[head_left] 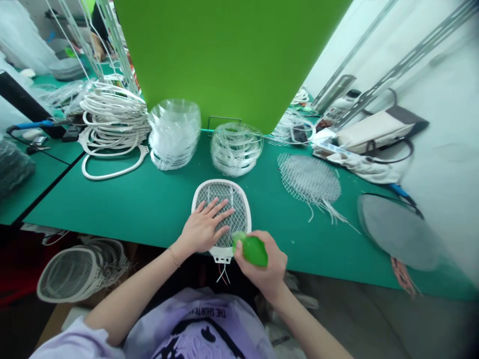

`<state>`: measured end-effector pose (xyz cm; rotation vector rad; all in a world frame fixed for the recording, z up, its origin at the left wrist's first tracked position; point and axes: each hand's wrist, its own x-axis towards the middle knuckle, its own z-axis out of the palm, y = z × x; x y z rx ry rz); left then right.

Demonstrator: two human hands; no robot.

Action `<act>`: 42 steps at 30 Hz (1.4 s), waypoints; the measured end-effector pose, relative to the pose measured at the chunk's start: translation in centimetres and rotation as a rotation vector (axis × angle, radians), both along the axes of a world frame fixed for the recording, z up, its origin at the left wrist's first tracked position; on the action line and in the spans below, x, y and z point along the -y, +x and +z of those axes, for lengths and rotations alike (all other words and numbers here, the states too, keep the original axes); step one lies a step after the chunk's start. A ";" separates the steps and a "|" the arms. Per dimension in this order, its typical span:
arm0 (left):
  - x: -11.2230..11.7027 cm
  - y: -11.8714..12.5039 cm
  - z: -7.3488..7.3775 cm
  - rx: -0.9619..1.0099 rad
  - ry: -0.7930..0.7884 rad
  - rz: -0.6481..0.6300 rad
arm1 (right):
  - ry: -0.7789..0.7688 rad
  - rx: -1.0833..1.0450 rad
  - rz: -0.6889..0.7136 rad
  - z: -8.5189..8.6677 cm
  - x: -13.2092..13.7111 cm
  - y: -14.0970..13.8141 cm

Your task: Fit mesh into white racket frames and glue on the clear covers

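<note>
A white mosquito-racket head [247, 212] with metal mesh lies on the green table near its front edge. My left hand [202, 228] rests flat on the mesh with fingers spread. Thin red and white wires [223, 274] hang from the racket's neck over the table edge. My right hand [271, 264] is closed around a rounded green object [255, 251], slightly blurred, at the lower right of the racket head. Its exact kind cannot be made out, and I cannot tell whether it touches the frame.
Behind the racket stand stacked clear plastic rings [174, 134], another ring stack [236, 149] and piled white frames [114, 117]. Mesh sheets [310, 179] and grey mesh pieces [396, 232] lie to the right. A green panel [232, 60] rises behind. Racket heads [69, 274] hang below left.
</note>
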<state>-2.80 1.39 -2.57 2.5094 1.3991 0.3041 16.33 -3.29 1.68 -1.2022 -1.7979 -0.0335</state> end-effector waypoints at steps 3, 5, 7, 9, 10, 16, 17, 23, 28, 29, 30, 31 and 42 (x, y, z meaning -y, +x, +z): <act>0.0 0.1 0.1 -0.002 -0.011 0.006 | -0.052 -0.010 -0.007 -1.1 -0.8 0.1; 0.0 0.2 0.2 0.001 -0.018 0.016 | -0.032 -0.064 -0.102 -1.4 -1.8 0.8; 0.0 0.2 0.2 0.004 -0.028 0.026 | 0.000 -0.093 -0.174 -1.6 -2.9 1.5; 0.0 0.1 0.3 0.005 -0.047 0.025 | -0.016 -0.070 -0.164 -1.8 -3.9 2.1; -0.1 0.1 0.4 0.008 -0.058 0.020 | -0.037 -0.055 -0.143 -1.8 -4.3 2.3; 0.1 1.8 2.0 -0.009 -0.097 0.036 | -0.014 -0.146 -0.290 -0.5 -6.4 2.7; 0.3 2.5 2.3 -0.014 -0.089 0.053 | -0.018 -0.142 -0.298 -0.5 -6.8 2.8; 1.7 5.0 2.1 0.052 -0.045 -0.011 | -0.097 -0.083 -0.464 -2.8 -11.3 5.9; 2.1 4.6 0.7 0.120 -0.035 0.042 | -0.261 -0.031 -0.543 -4.2 -15.4 8.0; 2.1 4.5 0.6 0.126 -0.041 0.041 | -0.303 -0.007 -0.531 -3.8 -15.4 8.1; 2.0 4.3 0.6 0.127 -0.050 0.036 | -0.333 0.016 -0.528 -3.2 -15.1 8.0; 1.9 4.2 0.7 0.125 -0.059 0.029 | -0.344 0.030 -0.538 -2.6 -14.4 7.8; 1.9 4.3 0.5 0.144 -0.065 0.022 | -0.652 0.082 -0.116 -5.4 -5.2 2.2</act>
